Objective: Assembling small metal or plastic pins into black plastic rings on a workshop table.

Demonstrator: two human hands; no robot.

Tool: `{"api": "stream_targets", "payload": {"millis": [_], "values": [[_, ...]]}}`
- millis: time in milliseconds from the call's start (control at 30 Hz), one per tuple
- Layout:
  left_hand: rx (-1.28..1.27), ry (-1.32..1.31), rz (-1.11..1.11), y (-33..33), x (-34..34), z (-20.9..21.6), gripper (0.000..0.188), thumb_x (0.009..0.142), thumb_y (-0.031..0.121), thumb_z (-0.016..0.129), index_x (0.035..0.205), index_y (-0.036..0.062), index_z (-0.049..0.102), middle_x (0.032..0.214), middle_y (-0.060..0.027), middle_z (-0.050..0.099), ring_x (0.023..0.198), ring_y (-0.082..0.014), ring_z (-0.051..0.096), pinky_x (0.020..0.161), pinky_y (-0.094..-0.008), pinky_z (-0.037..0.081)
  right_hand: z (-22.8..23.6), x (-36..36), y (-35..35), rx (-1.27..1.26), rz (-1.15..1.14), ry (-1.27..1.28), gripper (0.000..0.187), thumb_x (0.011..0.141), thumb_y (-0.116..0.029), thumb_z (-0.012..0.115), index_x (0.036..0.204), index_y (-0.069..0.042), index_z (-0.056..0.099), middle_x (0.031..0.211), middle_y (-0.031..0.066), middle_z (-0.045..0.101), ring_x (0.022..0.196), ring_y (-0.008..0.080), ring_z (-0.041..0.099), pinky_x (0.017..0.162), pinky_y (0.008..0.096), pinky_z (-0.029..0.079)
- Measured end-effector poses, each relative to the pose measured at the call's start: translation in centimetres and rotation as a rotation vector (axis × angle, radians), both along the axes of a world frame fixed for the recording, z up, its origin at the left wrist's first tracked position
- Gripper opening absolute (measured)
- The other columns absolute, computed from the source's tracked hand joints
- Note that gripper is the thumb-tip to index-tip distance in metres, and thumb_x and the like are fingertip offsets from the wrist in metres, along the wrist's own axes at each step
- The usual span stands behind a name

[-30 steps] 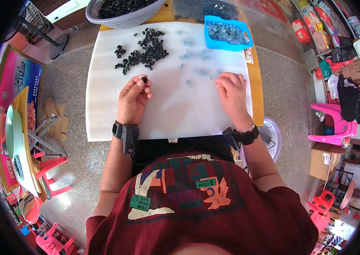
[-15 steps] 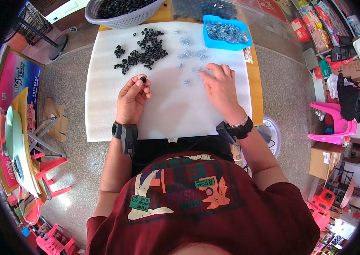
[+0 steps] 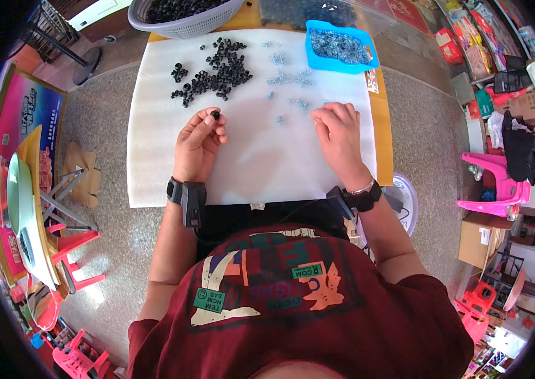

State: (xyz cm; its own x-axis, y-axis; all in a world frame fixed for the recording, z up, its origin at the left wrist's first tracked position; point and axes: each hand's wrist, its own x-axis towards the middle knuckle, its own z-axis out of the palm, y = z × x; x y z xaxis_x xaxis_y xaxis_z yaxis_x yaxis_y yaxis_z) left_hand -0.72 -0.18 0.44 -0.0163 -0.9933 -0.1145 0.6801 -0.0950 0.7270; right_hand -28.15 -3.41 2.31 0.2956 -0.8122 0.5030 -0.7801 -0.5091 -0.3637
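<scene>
My left hand (image 3: 197, 146) rests on the white foam sheet (image 3: 154, 145) and pinches a small black ring (image 3: 214, 115) between thumb and fingertips. My right hand (image 3: 338, 136) lies palm down on the sheet, fingers curled toward a scatter of small clear-grey parts (image 3: 288, 88); whether it grips one is hidden. A pile of black rings (image 3: 217, 69) lies beyond my left hand. A blue tray (image 3: 338, 48) of clear-grey parts stands at the far right of the sheet.
A grey basket (image 3: 182, 14) of black rings stands at the table's far edge. The wooden table edge (image 3: 384, 126) shows to the right. Red and pink plastic stools (image 3: 488, 183) and boxes stand on the floor at both sides.
My right hand has slid forward and left toward the scattered clear-grey parts. My left hand keeps the black ring in place.
</scene>
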Motion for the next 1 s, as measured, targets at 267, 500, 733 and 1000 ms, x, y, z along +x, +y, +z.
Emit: {"api": "stream_targets", "payload": {"millis": [267,500,733,1000], "values": [[0.002,-0.019,-0.013,0.0,0.2,-0.3,0.020,0.093,0.010,0.052,0.110,-0.0012,0.057,0.094,-0.0081,0.059,0.077,-0.0109,0.055,0.068,-0.0240,0.047,-0.1,1.9,-2.0,-0.075,0.105,0.164,0.005,0.074,-0.006,0.062,0.078,-0.010,0.061,0.082,0.0027,0.053,0.083,0.0226,0.048,0.073,0.0362,0.036],[0.051,-0.021,-0.007,0.1,0.2,0.0,0.019,0.092,0.009,0.055,0.108,-0.0004,0.059,0.092,-0.0081,0.063,0.073,-0.0107,0.058,0.066,-0.0238,0.049,0.3,2.6,-2.0,-0.094,0.127,0.240,0.007,0.075,-0.005,0.060,0.082,-0.008,0.062,0.081,0.0043,0.053,0.083,0.0237,0.049,0.072,0.0362,0.037],[0.052,0.003,-0.024,0.2,0.2,0.2,0.021,0.093,0.009,0.053,0.110,-0.0018,0.058,0.091,-0.0073,0.062,0.073,-0.0107,0.057,0.067,-0.0246,0.049,1.8,4.3,-1.9,0.046,0.159,-0.098,0.018,0.080,0.000,0.059,0.096,-0.003,0.065,0.083,0.0067,0.058,0.080,0.0239,0.056,0.071,0.0360,0.044],[0.051,0.039,-0.045,0.2,0.6,0.2,0.023,0.094,0.011,0.052,0.110,-0.0032,0.057,0.091,-0.0069,0.062,0.073,-0.0115,0.057,0.068,-0.0240,0.048,4.1,12.3,-0.8,0.554,0.311,-0.697,0.008,0.086,-0.004,0.061,0.092,0.001,0.063,0.081,0.0023,0.064,0.072,0.0096,0.061,0.065,0.0269,0.051]]}}
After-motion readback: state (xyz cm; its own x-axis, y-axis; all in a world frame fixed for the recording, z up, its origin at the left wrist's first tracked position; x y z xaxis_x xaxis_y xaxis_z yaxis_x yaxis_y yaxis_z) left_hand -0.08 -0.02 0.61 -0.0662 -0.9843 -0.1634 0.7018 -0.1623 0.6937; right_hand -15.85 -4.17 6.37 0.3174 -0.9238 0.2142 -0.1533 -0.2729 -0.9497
